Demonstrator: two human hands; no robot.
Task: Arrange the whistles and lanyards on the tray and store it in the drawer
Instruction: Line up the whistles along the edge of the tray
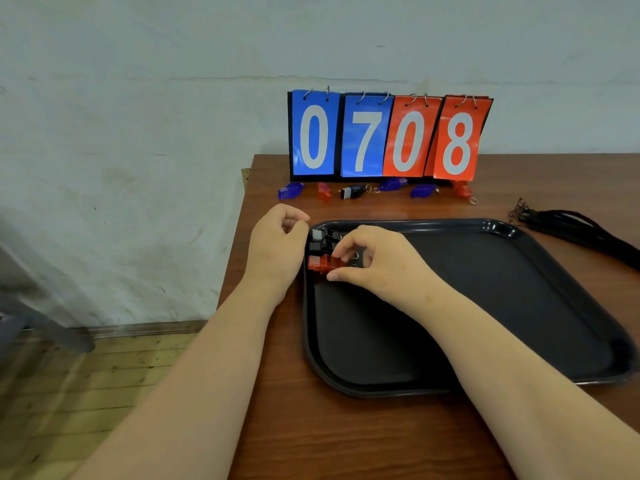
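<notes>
A black tray [519, 289] lies on the wooden table. In its far left corner two black whistles [320, 239] lie in a column, with a red whistle [320, 263] just below them. My right hand [374, 259] pinches the red whistle between thumb and fingers. My left hand [277, 244] rests at the tray's left rim, fingers curled, holding nothing. Several more whistles, blue [290, 191], red [324, 192] and black [351, 192], lie in a row behind the tray. A bundle of black lanyards [571, 225] lies at the right.
A flip scoreboard [388, 136] reading 0708 stands at the table's back against the white wall. The table's left edge [239, 237] runs close to my left hand, with wooden floor below. Bare table [346, 438] lies in front of the tray.
</notes>
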